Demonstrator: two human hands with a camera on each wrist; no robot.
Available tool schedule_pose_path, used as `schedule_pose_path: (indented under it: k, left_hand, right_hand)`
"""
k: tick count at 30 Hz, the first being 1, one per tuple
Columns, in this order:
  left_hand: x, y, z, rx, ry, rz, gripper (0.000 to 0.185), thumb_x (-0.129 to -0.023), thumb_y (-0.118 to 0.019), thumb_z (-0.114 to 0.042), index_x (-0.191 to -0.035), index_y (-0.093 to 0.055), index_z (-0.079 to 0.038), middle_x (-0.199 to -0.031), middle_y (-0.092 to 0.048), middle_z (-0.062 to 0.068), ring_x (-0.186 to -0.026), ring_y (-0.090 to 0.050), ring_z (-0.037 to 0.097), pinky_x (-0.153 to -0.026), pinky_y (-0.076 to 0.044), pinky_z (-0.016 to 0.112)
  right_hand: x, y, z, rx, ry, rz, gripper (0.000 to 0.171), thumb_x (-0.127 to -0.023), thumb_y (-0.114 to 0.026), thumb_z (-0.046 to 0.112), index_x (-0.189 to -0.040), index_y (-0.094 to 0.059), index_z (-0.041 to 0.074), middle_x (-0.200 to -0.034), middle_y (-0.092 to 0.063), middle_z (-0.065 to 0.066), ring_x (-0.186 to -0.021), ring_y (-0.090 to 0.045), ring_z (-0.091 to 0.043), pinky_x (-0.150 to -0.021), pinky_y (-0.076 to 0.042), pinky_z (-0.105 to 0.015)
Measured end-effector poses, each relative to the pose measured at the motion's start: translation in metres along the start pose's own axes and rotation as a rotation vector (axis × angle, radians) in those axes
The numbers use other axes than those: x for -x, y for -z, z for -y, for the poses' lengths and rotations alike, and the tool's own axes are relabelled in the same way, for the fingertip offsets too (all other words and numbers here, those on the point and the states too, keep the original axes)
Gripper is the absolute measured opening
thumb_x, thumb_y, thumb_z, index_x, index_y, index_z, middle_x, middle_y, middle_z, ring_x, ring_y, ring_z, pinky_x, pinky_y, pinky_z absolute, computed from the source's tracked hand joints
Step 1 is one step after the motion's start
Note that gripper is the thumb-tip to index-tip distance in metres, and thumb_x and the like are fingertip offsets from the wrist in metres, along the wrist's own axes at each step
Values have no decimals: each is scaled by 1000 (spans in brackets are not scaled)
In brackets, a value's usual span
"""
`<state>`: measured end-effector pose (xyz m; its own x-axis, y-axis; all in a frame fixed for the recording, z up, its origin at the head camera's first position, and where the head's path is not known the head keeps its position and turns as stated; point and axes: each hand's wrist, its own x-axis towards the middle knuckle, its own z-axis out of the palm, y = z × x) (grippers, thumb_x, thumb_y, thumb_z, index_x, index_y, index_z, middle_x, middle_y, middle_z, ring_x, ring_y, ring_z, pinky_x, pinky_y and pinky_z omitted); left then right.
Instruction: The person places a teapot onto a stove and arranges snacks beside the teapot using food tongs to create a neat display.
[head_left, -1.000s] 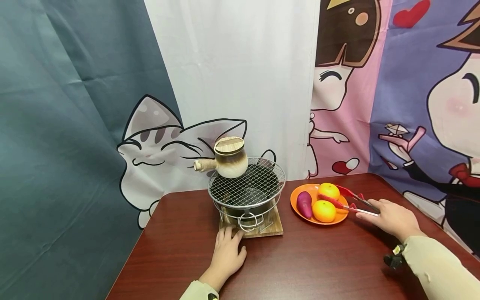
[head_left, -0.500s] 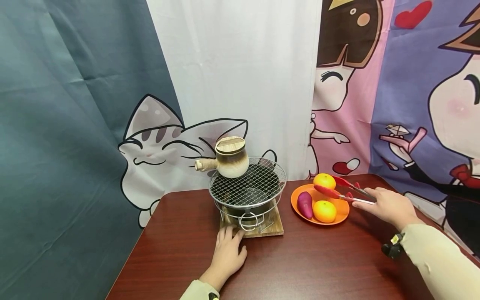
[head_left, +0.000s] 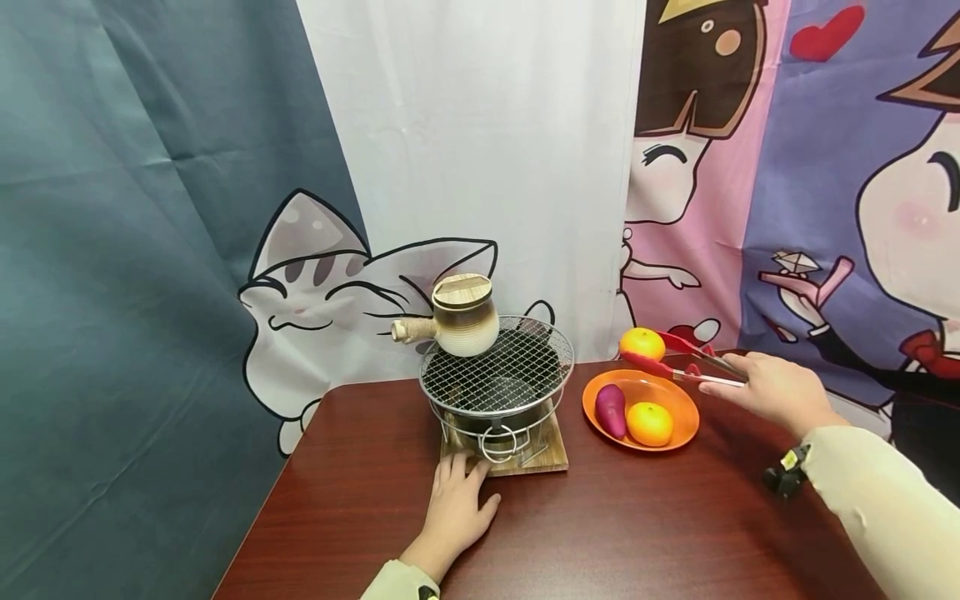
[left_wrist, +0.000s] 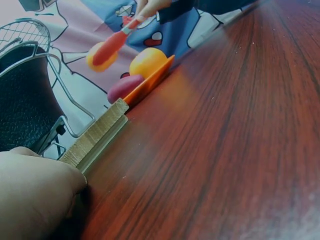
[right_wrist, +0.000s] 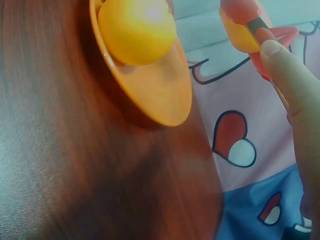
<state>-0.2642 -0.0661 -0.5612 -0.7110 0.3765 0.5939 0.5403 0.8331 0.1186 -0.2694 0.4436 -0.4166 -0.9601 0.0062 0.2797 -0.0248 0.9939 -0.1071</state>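
Note:
My right hand (head_left: 772,392) grips red tongs (head_left: 678,358), and the tongs clamp an orange (head_left: 642,342) held in the air above the back edge of the orange plate (head_left: 675,398). On the plate lie a second orange (head_left: 649,422) and a purple sweet potato (head_left: 611,408). In the left wrist view the clamped orange (left_wrist: 96,54) hangs above the plate (left_wrist: 150,80). My left hand (head_left: 455,507) rests flat on the table, fingertips touching the wooden base (head_left: 540,460) of the small grill stove (head_left: 497,377). A ceramic pot (head_left: 461,317) with a wooden lid stands on the grill mesh.
The dark red table (head_left: 600,533) ends close to my left hand on the left and near the plate on the right. Cartoon curtains (head_left: 480,167) hang right behind the stove. Bare tabletop lies in front of the stove and plate.
The tongs closed on the rear orange and my right hand lifted it off the plate, up and slightly left. My left hand stayed put.

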Motion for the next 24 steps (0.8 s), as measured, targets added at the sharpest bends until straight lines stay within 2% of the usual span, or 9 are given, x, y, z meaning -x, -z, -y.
schedule_pose_path:
  k: [8,14,20,24]
  left_hand:
    - [0,1,0,14,-22,-26,52,-73,-82,-41,-118,-69,-17,-124,-53,11,-121,-46,35,-103,-38,53]
    - [-1,3,-2,33,8,21,54,-75,-82,-43,-120,-68,-18,-125,-52,10,-122,-45,36,-105,-37,54]
    - [-2,3,-1,44,42,90,56,-78,-80,-46,-126,-66,-20,-129,-50,10,-126,-42,36,-109,-34,54]
    - [-2,2,-1,36,44,98,55,-79,-79,-46,-126,-66,-20,-129,-50,10,-126,-42,35,-110,-33,54]
  right_hand:
    - [-9,18,18,26,44,-28,95,-82,-50,83,-139,-59,7,-119,-66,-25,-101,-63,-44,-76,-51,-67]
    - [-16,28,31,31,55,-68,94,-81,-51,83,-140,-59,10,-118,-67,-21,-99,-63,-41,-73,-51,-66]
    - [-21,36,41,17,54,-95,83,-79,-53,84,-127,-66,17,-104,-70,-11,-89,-64,-33,-67,-51,-63]
    - [-24,41,47,7,48,-99,89,-79,-50,86,-130,-66,15,-114,-69,-16,-96,-64,-37,-71,-49,-67]
